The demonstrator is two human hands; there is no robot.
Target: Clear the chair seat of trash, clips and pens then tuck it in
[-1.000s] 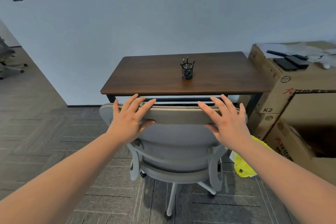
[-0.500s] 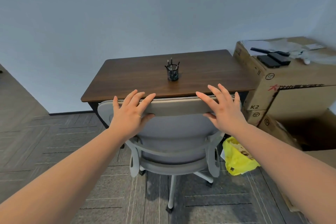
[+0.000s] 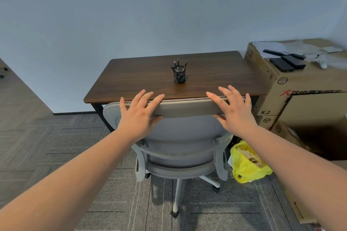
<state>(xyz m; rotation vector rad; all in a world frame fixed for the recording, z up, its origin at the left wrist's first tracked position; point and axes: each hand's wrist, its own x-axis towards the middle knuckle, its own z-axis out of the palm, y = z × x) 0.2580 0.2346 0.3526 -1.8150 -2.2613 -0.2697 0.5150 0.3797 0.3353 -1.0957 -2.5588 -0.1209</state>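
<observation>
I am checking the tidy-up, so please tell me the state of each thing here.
Chair: upright, its top at the desk edge, seat hidden.
Left hand: straight fingers rest on the chair top.
Right hand: the same.
Pen cup: upright, holds pens.
Bag: open, trash inside.

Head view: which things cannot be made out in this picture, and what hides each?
All in the head view.
1. Chair seat top: hidden by the backrest and the desk; whether it is cleared cannot be told.
2. Pens in the pen cup: too small to count.
3. Yellow bag contents: too small to identify.
4. Cardboard box: cut off by the right edge; the dark flat items on it are too small to name.
</observation>
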